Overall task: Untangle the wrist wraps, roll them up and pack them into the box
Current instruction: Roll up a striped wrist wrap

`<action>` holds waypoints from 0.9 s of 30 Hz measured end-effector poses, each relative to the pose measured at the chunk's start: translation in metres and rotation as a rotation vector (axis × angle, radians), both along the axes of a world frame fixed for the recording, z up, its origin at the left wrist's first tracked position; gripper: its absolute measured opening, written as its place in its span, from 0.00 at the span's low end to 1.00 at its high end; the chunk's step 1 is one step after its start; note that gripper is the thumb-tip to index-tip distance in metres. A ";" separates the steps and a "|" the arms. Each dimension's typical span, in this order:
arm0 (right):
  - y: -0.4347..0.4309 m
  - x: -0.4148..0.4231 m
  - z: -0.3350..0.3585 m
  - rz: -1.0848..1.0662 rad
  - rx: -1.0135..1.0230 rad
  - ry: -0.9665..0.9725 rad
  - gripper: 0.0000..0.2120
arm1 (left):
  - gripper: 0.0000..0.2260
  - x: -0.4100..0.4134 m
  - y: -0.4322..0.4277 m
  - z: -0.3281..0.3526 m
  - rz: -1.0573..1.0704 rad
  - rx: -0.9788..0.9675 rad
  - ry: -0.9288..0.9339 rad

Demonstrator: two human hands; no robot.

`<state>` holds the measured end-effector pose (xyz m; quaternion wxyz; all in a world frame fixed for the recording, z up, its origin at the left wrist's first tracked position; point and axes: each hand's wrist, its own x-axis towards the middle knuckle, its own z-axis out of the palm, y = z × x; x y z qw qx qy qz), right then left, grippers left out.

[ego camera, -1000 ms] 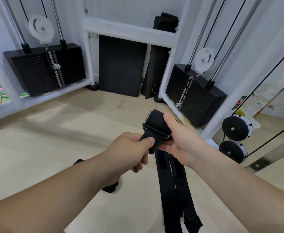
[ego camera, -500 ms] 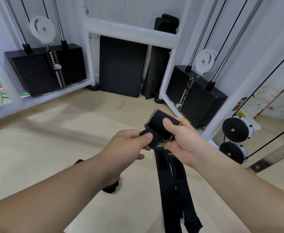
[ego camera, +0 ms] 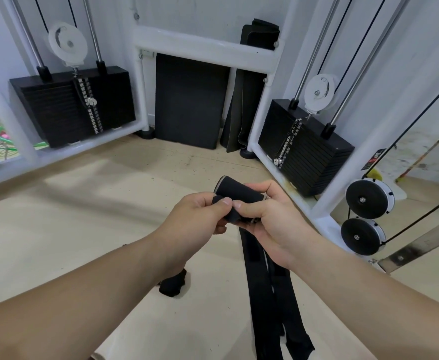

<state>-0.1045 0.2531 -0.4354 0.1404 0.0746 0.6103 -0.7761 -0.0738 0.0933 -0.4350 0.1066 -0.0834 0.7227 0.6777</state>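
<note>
A black wrist wrap (ego camera: 239, 194) is held in front of me, its upper end curled into a short roll with pale edges. My left hand (ego camera: 200, 219) pinches the wrap's near end between thumb and forefinger. My right hand (ego camera: 270, 216) grips the rolled part from the right, thumb meeting my left thumb. Long black straps (ego camera: 270, 302) hang down from under my right hand toward the floor. Another black bundle (ego camera: 172, 284) lies on the floor, partly hidden under my left forearm. No box is in view.
White cable-machine frame (ego camera: 202, 48) surrounds the light wooden floor, with black weight stacks at the left (ego camera: 65, 105) and right (ego camera: 309, 152). Black mats (ego camera: 189, 100) lean on the back wall. Two black pulley wheels (ego camera: 366, 214) sit low at the right.
The wrap's upper end has curled over into a roll and turned more level. My hands have drawn closer, thumbs now touching on the wrap.
</note>
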 end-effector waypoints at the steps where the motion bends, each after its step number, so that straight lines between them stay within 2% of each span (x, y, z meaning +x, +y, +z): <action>1: 0.000 0.000 0.000 0.011 -0.010 0.002 0.13 | 0.11 0.000 -0.001 -0.001 0.011 0.006 -0.002; 4: -0.002 -0.001 0.002 0.053 -0.024 0.003 0.05 | 0.11 -0.001 -0.003 -0.001 0.049 0.012 -0.018; 7: 0.000 -0.003 -0.001 0.083 0.071 -0.022 0.06 | 0.10 -0.001 -0.005 0.001 0.070 -0.015 -0.013; 9: 0.008 -0.007 -0.003 0.139 0.052 -0.078 0.09 | 0.09 0.001 -0.006 0.003 0.086 -0.085 0.020; 12: 0.020 -0.011 -0.003 0.282 -0.038 -0.152 0.24 | 0.03 0.005 -0.006 0.008 0.100 -0.121 0.072; 15: 0.022 -0.006 0.001 0.387 0.008 -0.129 0.18 | 0.03 0.008 -0.005 0.010 0.081 -0.118 0.080; 19: 0.022 -0.007 -0.004 0.302 0.042 -0.097 0.19 | 0.06 0.013 -0.001 0.010 0.038 -0.081 0.076; 25: 0.021 -0.010 -0.005 0.098 0.150 -0.093 0.26 | 0.23 0.017 0.004 0.006 -0.137 -0.029 0.074; 27: 0.019 -0.008 -0.003 0.065 0.177 -0.090 0.27 | 0.24 0.017 0.003 0.006 -0.160 -0.035 0.086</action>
